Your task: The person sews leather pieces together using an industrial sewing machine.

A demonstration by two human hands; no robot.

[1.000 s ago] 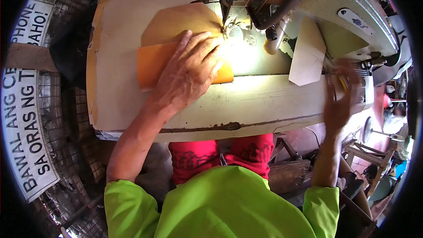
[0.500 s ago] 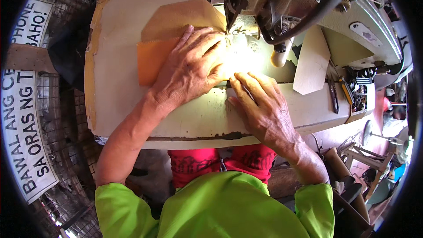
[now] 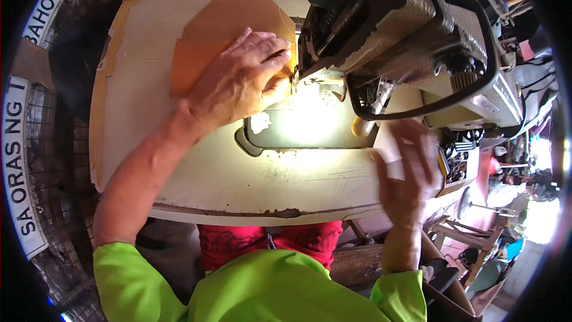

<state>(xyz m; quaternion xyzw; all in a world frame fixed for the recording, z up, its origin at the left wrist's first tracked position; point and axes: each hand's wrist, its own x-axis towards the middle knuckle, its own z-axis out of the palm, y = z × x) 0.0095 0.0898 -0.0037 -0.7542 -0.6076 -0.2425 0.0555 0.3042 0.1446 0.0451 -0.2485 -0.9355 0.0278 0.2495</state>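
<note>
My left hand (image 3: 244, 74) lies flat on an orange-brown panel (image 3: 193, 65) with cut corners, its fingers stretched out. The panel's darker far part (image 3: 241, 15) shows beyond my fingers, and its right edge reaches the needle area of a sewing machine (image 3: 381, 36). Part of the panel is hidden under the hand. To the right, my right hand (image 3: 408, 170) is smeared by motion. It is over a pale flat piece (image 3: 389, 146) beside the machine, and whether it touches that piece cannot be made out.
Strong light falls on the machine bed by a small lamp (image 3: 361, 127). A white scrap (image 3: 260, 122) lies on the bed. A yellow-handled tool (image 3: 443, 164) is at the table's right. Wire mesh with a lettered sign (image 3: 27, 173) stands left; wooden frames (image 3: 471, 238) stand lower right.
My right hand has left the panel's near edge and moved right to the pale piece. My left hand stays on the panel. The whole view has shifted, and the white scrap now shows.
</note>
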